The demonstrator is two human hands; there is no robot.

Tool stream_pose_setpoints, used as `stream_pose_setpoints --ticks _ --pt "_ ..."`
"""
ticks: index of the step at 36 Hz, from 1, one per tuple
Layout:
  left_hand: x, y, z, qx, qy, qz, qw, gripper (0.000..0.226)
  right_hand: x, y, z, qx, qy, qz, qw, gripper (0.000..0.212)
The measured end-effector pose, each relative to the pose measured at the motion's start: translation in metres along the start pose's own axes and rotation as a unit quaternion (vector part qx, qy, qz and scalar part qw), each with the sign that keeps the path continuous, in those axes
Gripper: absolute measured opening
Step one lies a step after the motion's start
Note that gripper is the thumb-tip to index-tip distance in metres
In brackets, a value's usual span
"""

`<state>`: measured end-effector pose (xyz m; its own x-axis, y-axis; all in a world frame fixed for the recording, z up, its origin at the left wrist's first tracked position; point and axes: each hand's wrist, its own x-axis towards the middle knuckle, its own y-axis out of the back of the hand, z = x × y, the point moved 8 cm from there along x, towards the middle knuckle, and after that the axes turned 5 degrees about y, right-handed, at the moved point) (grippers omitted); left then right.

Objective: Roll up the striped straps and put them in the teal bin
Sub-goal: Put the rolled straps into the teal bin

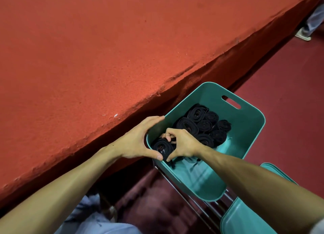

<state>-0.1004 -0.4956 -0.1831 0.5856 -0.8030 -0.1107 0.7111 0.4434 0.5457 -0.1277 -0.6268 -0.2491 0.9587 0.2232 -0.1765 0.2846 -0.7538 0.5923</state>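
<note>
A teal bin (pixel 249 128) stands beside the red table, on a metal-framed seat. Several dark rolled straps (pixel 198 121) lie packed in its far half. My right hand (pixel 182 142) is inside the bin and pinches a dark rolled strap (pixel 162 146) at the bin's near left corner. My left hand (pixel 138 141) grips the bin's left rim, its thumb hooked over the edge next to that roll. The stripes on the straps are too dark to make out.
The red cloth-covered table (pixel 87 58) fills the left and top, its edge running diagonally just beside the bin. A second teal container (pixel 245 214) sits at the lower right. Dark red floor (pixel 284 79) lies to the right; another person's shoe (pixel 302 35) shows at top right.
</note>
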Motion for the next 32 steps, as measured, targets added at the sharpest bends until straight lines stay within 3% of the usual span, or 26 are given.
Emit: stream_pose_setpoints --ticks 6,20,32 --pt "0.0 0.0 0.0 -0.01 0.002 0.003 1.0 0.11 0.002 -0.01 0.003 -0.071 0.014 -0.03 0.997 0.065" --pt "0.0 0.0 -0.001 -0.01 0.006 0.001 1.0 0.11 0.0 -0.011 0.008 -0.093 0.005 -0.025 0.995 0.073" --pt "0.002 0.0 -0.001 -0.004 0.003 0.001 1.0 0.112 0.0 -0.012 0.004 -0.223 0.009 -0.042 0.974 0.076"
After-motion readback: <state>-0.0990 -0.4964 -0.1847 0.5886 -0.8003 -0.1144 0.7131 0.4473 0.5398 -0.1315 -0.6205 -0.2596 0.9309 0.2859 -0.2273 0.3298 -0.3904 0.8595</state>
